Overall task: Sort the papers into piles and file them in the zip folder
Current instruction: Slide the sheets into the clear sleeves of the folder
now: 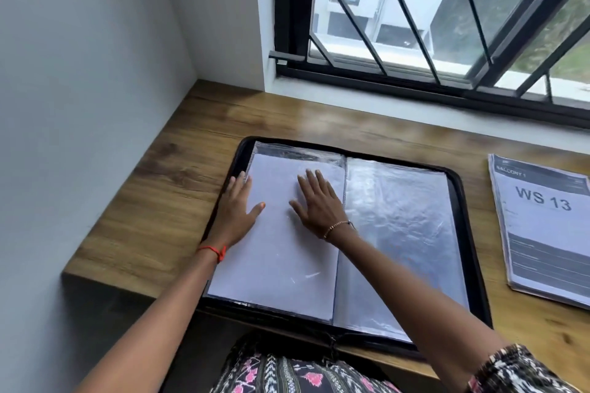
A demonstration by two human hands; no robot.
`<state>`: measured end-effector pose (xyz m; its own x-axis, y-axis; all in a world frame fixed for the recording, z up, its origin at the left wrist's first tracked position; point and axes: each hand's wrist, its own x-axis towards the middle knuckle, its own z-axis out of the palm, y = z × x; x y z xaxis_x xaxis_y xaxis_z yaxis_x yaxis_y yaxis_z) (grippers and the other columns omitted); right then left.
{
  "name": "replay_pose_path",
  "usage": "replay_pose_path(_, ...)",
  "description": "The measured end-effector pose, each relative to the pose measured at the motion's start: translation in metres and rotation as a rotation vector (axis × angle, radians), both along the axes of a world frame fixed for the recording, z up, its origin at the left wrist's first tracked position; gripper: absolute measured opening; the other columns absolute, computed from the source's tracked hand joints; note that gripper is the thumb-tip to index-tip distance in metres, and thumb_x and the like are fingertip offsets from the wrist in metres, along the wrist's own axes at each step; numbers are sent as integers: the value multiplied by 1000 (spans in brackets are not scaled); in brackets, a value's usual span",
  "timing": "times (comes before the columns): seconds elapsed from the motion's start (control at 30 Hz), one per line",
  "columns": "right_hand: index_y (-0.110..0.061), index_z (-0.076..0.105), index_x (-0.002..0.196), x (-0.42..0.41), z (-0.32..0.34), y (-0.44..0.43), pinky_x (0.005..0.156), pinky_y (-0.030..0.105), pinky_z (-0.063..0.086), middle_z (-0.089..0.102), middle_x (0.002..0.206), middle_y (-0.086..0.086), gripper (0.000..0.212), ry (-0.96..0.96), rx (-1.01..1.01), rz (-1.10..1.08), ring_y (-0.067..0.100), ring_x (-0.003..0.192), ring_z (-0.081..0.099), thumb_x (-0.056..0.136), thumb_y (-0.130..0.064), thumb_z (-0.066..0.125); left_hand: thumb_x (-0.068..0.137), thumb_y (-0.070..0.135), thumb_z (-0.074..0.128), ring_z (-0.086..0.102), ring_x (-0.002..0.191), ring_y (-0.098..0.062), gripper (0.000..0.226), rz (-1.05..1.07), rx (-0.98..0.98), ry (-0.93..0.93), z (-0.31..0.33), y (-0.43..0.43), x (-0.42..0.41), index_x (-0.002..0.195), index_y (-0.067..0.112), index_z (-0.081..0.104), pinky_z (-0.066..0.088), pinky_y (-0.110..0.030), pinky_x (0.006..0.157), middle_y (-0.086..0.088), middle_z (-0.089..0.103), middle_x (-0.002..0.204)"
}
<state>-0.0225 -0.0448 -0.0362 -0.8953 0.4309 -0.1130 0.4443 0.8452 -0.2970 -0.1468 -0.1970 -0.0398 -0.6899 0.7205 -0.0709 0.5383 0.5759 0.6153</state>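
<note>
folder (459, 201) lying open | left hand (238, 214), right hand (314, 201) pressing flat, fingers straight, on left sleeve (281, 258) | keep smoothing outward, avoid creasing | stack (542, 233) waiting right

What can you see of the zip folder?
The zip folder lies open and flat on the wooden desk, black with a zip round its rim. Inside are clear plastic sleeves: the left holds white paper, the right looks empty. The left hand and the right hand rest flat on the left sleeve.
</note>
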Motion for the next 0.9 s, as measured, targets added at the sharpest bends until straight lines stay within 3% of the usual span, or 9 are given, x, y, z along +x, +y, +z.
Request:
replay_pose_path(0.1, -14, 9, 149, 14, -16, 2, 115, 30, -7, 1, 157, 7, 105, -21, 33, 21, 21, 146, -2, 70, -76, -19, 83, 63, 22, 1, 146, -17, 82, -74, -155, 173, -17, 0, 15, 149, 16, 17, 6, -41, 116, -2, 5, 158)
replay_pose_path(0.17, -15, 5, 149, 17, -21, 0, 113, 31, -11, -2, 157, 6, 110, -32, 46, -4, 21, 146, -4, 63, -75, -28, 77, 66, 9, 0, 145, -14, 86, -82, -178, 246, -26, -2, 20, 149, 19, 14, 3, -41, 116, 0, 4, 158)
replay_pose_path(0.37, -17, 1, 149, 16, -24, 0, 112, 34, -14, -7, 157, 3, 113, -33, 43, -23, 18, 145, -7, 58, -77, -29, 79, 61, 13, 7, 145, -16, 83, -70, -210, 318, -31, -2, 19, 148, 16, 21, 1, -44, 115, -2, 12, 157)
replay_pose_path(0.5, -18, 7, 149, 20, -18, 6, 115, 33, -9, 0, 158, 1, 96, 44, -25, -20, 14, 145, -4, 71, -72, -3, 76, 55, 17, 12, 145, -20, 83, -26, -157, 318, -17, 18, 30, 144, 10, 31, -3, -48, 114, -9, 18, 156)
replay_pose_path(0.67, -15, 13, 149, 47, -11, 42, 117, 33, -2, 7, 157, 2, 91, 86, -13, -133, 15, 146, 3, 73, -64, -1, 81, 56, 19, 14, 145, -20, 79, -151, -31, 322, 3, 76, 54, 144, 11, 32, -1, -45, 115, -9, 23, 154)
replay_pose_path(0.77, -6, 33, 142, 77, -7, 78, 115, 39, 17, 30, 150, 13, 84, 118, 48, -253, 24, 141, 25, 80, -58, 10, 83, 56, 25, 25, 141, -22, 74, -220, 10, 260, 13, 121, 76, 140, 10, 40, 11, -44, 115, -9, 36, 148)
replay_pose_path(0.83, 0, 55, 121, 98, -5, 101, 98, 45, 43, 57, 124, 22, 68, 180, 123, -326, 34, 118, 54, 85, -50, 28, 88, 49, 38, 44, 129, -25, 61, -248, 58, 209, 20, 149, 95, 130, 7, 51, 31, -41, 107, -10, 52, 136)
replay_pose_path(0.9, 0, 63, 104, 126, -1, 128, 81, 41, 52, 65, 101, 18, 56, 209, 193, -400, 34, 95, 63, 85, -46, 37, 91, 34, 52, 55, 116, -26, 41, -277, 111, 175, 28, 181, 119, 120, 6, 59, 43, -36, 92, -9, 60, 124)
